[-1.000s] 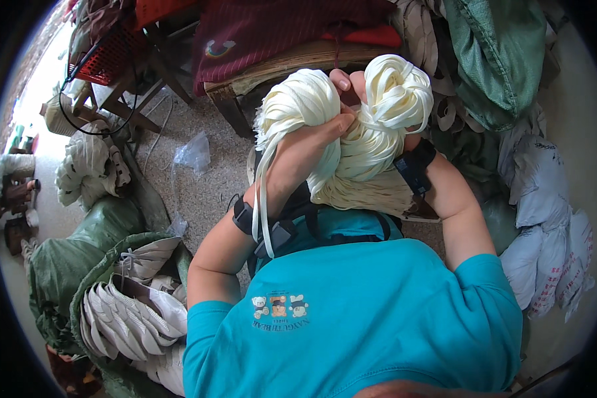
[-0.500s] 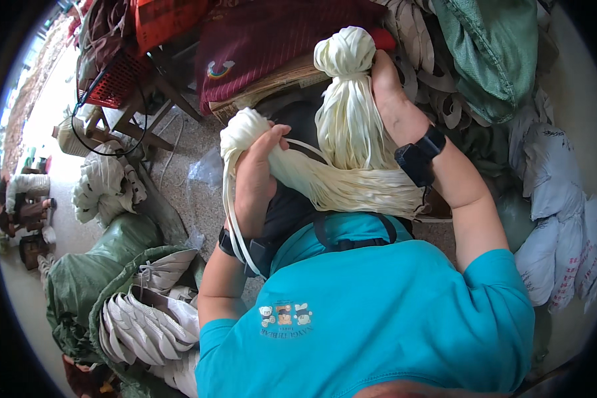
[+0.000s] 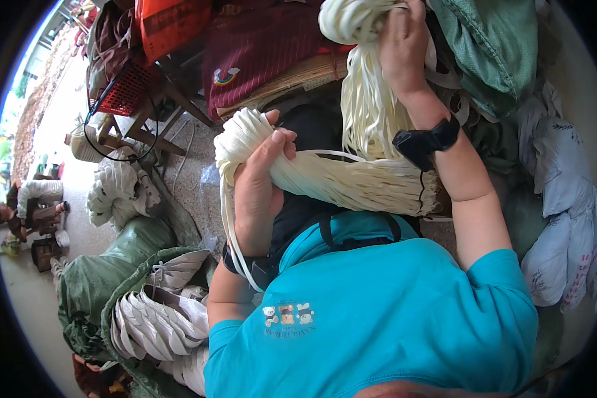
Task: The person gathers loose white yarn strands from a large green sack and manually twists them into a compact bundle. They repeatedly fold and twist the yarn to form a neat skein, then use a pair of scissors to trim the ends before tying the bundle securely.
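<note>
My left hand [image 3: 259,172] is closed around the thick looped end of a bundle of cream flat laces [image 3: 355,184]. The rest of that bundle stretches rightward across my lap, and a dark tie shows near its far right end. A few loose strands hang from the held end over my left wrist. Farther away and to the right, my right hand [image 3: 404,53] grips a second bundle of cream flat laces [image 3: 373,109] by its rounded, knotted head. Its strands dangle down to just behind the first bundle. Part of the second bundle's head is cut off by the upper edge.
A maroon striped cloth [image 3: 262,56] covers a cardboard box [image 3: 282,89] ahead. At left are a red basket [image 3: 123,96] on a wooden stool [image 3: 139,126] and a green sack [image 3: 123,249] near white shoe uppers [image 3: 156,325]. White plastic bags [image 3: 554,199] and another green sack [image 3: 491,60] stand at right.
My right hand has lifted its bundle farther away and slightly right, tilting its head. The left hand has barely moved and still grips its bundle. The view has shifted slightly.
</note>
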A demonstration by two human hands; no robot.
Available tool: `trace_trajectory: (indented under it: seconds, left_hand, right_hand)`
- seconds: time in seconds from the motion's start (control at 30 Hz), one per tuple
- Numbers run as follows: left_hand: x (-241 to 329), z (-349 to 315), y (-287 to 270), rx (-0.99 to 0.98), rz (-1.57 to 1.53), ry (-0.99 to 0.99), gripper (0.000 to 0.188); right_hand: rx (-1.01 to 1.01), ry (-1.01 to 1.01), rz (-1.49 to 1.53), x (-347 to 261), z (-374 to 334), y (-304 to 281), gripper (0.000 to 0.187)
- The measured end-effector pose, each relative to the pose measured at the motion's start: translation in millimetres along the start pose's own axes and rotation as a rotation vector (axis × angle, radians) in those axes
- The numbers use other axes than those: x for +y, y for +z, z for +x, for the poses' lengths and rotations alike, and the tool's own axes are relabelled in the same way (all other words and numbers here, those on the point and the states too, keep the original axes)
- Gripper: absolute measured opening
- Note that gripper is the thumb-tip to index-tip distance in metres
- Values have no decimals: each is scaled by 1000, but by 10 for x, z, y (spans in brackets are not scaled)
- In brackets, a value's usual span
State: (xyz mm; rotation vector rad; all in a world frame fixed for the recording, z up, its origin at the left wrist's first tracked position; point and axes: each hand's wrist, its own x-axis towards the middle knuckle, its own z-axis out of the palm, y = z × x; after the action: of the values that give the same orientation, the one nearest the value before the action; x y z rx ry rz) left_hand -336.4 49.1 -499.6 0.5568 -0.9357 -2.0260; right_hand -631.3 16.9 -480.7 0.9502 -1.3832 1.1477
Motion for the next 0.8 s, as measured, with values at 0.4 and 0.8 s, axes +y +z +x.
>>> trace_trajectory:
  seconds: [0.4, 0.8]
  left_hand:
    - [-306, 12, -569, 314, 52, -57, 36]
    - [-374, 95, -544, 142, 499, -80, 29]
  right_hand:
    - [-1177, -298, 415, -1106, -883, -1531, 55]
    - [-1187, 6, 841, -686, -531, -1470, 9]
